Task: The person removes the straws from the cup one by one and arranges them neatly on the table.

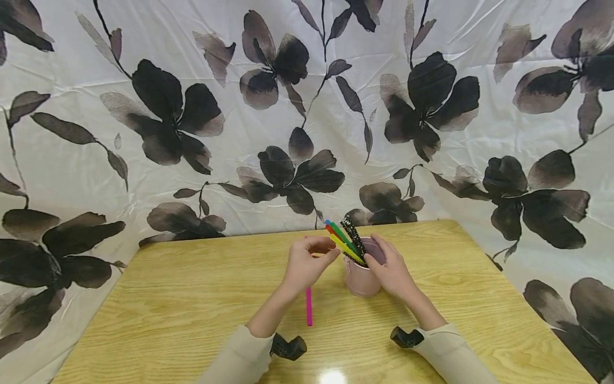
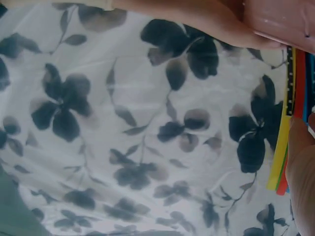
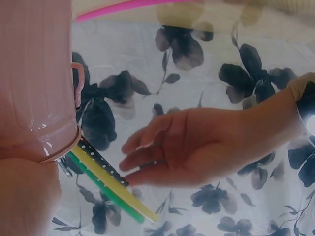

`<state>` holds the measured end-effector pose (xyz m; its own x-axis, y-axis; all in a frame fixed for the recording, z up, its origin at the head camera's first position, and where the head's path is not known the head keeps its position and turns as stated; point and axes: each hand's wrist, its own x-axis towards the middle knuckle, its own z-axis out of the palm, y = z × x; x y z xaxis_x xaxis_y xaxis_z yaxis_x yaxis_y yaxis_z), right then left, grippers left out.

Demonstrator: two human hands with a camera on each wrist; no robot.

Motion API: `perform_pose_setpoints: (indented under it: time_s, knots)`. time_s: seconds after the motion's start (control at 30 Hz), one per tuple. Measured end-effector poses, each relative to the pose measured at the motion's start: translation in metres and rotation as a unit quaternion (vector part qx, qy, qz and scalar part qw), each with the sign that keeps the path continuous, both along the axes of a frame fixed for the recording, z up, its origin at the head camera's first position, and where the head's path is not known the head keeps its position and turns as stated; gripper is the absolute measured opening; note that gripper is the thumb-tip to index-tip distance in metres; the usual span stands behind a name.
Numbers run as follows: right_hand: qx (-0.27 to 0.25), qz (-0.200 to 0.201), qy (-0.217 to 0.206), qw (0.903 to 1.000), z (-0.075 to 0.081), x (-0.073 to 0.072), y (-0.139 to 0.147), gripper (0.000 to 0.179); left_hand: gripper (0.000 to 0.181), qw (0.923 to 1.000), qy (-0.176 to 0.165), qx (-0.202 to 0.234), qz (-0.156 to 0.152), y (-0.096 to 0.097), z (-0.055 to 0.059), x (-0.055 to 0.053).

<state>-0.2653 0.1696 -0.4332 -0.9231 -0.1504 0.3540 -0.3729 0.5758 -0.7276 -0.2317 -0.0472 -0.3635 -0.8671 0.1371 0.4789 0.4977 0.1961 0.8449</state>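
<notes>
Pink bucket [image 1: 363,282] gripped by one hand, the other loose beside the sticks [image 1: 346,249]

Nearest us, below both hands, are cream sleeves [image 1: 247,354] and black wrist cameras [image 1: 290,348]. A little farther out, a magenta stick [image 1: 309,309] lies on the wooden table [image 1: 192,309], outside the bucket and passing under our left hand [image 1: 307,264]. That hand's fingers bend softly, thumb apart, with nothing held; its fingertips come close to a dotted black stick [image 3: 101,160], though we cannot tell whether they touch it. Our right hand [image 1: 390,266] grips the bucket's rim. Between the hands, a yellow stick [image 3: 118,187], green stick [image 3: 123,209], red stick [image 2: 299,83] and blue stick [image 2: 308,88] lean out of the bucket toward the left hand; a speckled black stick [image 1: 352,232] rises more steeply. Beyond both hands hangs a floral cloth [image 1: 216,106].

We judge the step in hand to be handling the bundle at the bucket's mouth, with the magenta stick not yet in it. The next move, we think, calls for a steady right hand on the rim and a light left-hand pinch, without tipping the leaning sticks out.
</notes>
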Motion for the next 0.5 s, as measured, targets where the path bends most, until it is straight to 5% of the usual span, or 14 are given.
perform_pose_setpoints:
  time_s: [0.33,0.5]
  knots:
    - [0.001,0.000,0.006,1.0000,0.000,-0.001,-0.001,0.056,0.014,0.9998,-0.002,0.016,-0.009,0.014,-0.022,-0.011]
    - [0.002,-0.003,0.011,0.9999,-0.001,-0.002,0.000,0.055,0.015,0.9996,0.011,0.025,-0.009,0.018,-0.020,-0.010]
